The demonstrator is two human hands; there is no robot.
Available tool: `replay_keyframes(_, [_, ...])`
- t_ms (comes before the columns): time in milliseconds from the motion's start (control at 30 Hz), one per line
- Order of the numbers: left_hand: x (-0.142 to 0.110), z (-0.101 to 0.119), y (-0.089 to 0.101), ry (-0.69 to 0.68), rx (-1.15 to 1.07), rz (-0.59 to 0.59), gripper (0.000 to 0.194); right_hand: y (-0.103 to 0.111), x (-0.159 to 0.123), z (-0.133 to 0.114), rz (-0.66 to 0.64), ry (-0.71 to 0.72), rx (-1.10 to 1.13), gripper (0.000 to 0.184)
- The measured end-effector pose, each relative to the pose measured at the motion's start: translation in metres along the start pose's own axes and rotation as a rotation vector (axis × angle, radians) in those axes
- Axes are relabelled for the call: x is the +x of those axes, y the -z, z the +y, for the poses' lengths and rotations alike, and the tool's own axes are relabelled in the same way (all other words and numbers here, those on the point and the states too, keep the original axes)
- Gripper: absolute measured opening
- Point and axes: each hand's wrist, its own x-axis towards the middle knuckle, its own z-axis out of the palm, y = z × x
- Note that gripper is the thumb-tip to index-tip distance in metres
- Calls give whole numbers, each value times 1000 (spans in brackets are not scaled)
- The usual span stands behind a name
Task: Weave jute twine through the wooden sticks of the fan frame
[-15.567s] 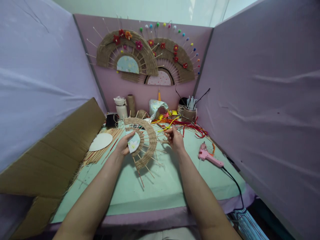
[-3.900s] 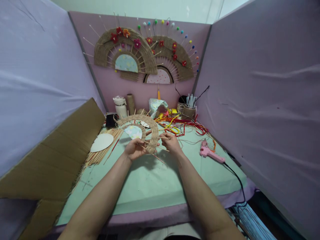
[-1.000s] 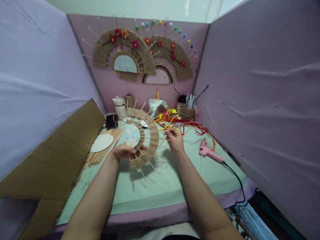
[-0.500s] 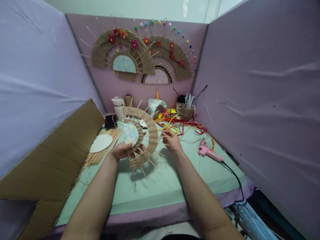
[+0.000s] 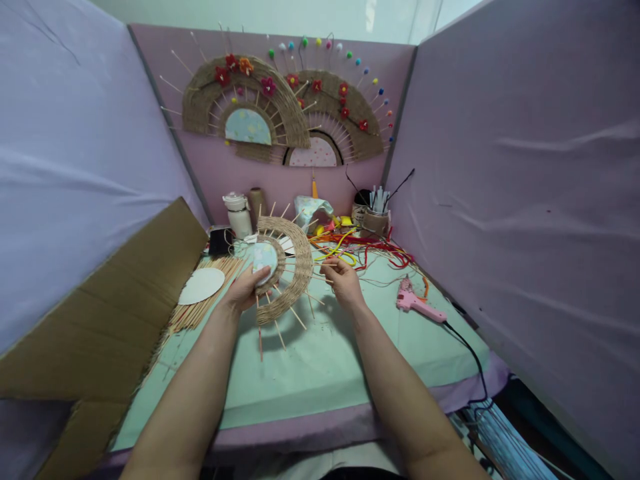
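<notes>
A half-round wall hanging (image 5: 303, 267) of twine-wrapped bands on thin wooden sticks is held up over the table, its straight edge facing left. A pale blue floral cloth half-circle (image 5: 265, 258) fills its middle. My left hand (image 5: 246, 287) grips it at the inner half-circle, thumb on the front and the other fingers partly hidden behind. At the outer rim my right hand (image 5: 343, 279) has its fingers pinched together around the stick ends. What exactly sits between those fingertips is too small to make out.
A pink glue gun (image 5: 420, 303) with a black cord lies at right. Red and yellow craft stems (image 5: 345, 248) spread across the back. At left are thin sticks (image 5: 187, 320), a white oval (image 5: 201, 285) and a cardboard sheet (image 5: 110, 320). Finished hangings (image 5: 205, 100) hang behind.
The wall hanging has tilted and turned slightly, with its lower end moving up and left. My left hand has shifted a little with it; my right hand stays near the rim.
</notes>
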Motion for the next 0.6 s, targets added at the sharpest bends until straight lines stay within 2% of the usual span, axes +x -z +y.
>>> replay_keyframes(100, [-1,-1,5,12,19,-62,43,0,-1,-1,21,69,-58,18])
replay_keyframes(267, [1,-6,16,58,26,-179,45,4,0,0,33,220,-282,14])
replay_keyframes(467, [1,-1,22,68,7,-129,38,16,2,-2,74,468,-532,11])
replay_keyframes(600, [-1,4,22,60,1,-111,33,21,3,-3,133,516,-653,18])
